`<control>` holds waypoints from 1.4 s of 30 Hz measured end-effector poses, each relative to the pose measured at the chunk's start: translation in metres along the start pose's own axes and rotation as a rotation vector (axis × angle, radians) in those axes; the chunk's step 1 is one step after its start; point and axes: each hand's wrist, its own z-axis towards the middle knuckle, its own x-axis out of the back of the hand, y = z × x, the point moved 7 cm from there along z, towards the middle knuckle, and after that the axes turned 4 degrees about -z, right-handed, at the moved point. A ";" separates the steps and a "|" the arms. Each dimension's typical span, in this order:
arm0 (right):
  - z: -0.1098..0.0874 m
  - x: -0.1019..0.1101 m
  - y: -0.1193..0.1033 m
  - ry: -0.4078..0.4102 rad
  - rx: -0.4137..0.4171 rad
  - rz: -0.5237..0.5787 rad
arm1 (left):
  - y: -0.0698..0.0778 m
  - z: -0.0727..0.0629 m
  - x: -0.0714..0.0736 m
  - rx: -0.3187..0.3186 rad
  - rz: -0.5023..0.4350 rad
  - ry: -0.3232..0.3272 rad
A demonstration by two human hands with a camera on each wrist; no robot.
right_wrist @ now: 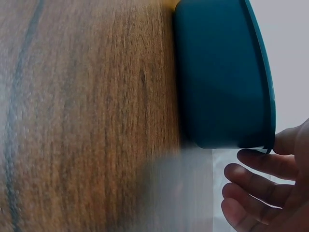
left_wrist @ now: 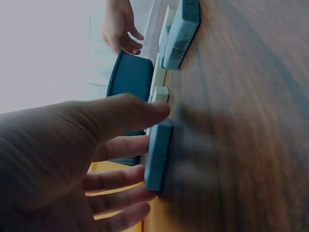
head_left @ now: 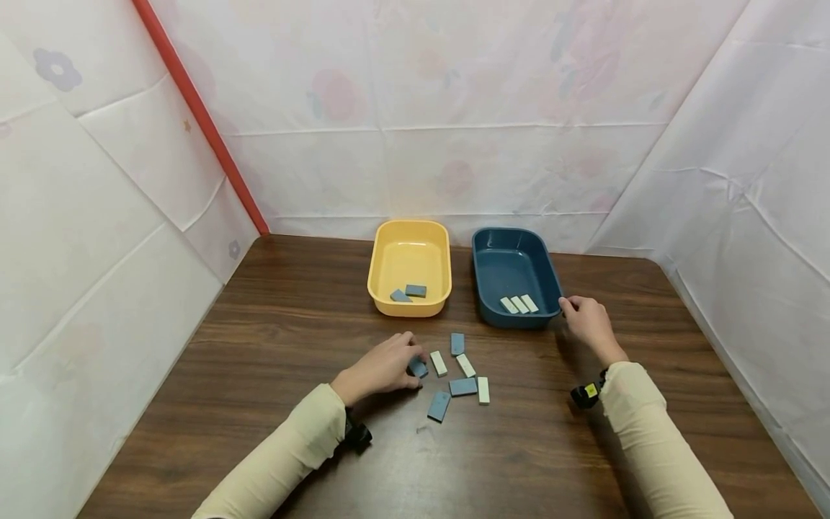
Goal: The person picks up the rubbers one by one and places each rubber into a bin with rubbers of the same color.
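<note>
Long, pale yellow sleeves (head_left: 285,447) with creased cuffs (head_left: 632,386); two black wrist devices (head_left: 358,434), the right one bearing a yellow square (head_left: 590,390).

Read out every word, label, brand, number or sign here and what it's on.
No readable text anywhere.
Yellow patch on the right-wrist camera: its dark mark is too small to read.
Blue-gray block, top of the left wrist view: dark speckling, too blurred to read as anything.
</note>
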 end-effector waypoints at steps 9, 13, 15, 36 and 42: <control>-0.002 0.001 0.001 -0.006 -0.015 0.009 | -0.002 0.005 0.010 0.010 -0.062 0.051; -0.002 0.001 0.001 0.001 -0.015 0.010 | -0.004 0.006 0.025 0.004 -0.090 0.118; -0.002 0.001 0.002 0.004 -0.015 0.012 | -0.004 0.006 0.033 -0.008 -0.092 0.143; -0.002 0.003 0.002 0.042 0.019 -0.001 | -0.046 0.046 0.087 0.189 -0.191 0.306; -0.001 0.000 -0.001 0.031 0.023 0.003 | -0.065 0.058 0.090 0.291 -0.222 0.330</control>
